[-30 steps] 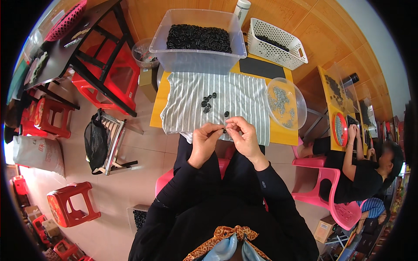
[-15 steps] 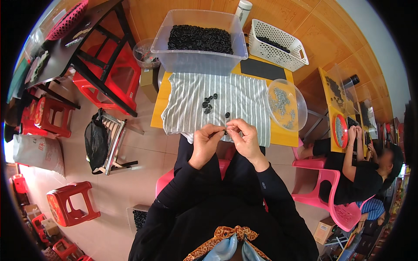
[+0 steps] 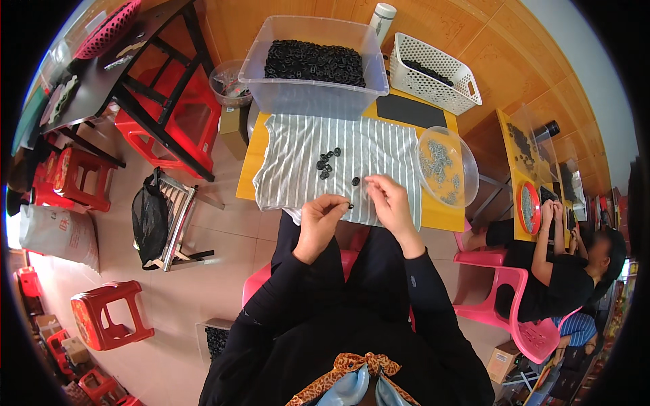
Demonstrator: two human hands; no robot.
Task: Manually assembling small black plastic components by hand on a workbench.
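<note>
Left grip (image 3: 319,222) pinches a small black piece (image 3: 350,206) over the grey-and-white striped cloth's (image 3: 389,145) near edge; whether my right grip (image 3: 393,208), near a loose black oval piece (image 3: 356,181), is empty I cannot tell. Single-piece fingerwork seems underway, calling next for a steady left pinch.

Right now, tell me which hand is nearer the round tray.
Right. The right hand is over the cloth, left of the tray; the left hand is farther left, pinching a black part.
</note>
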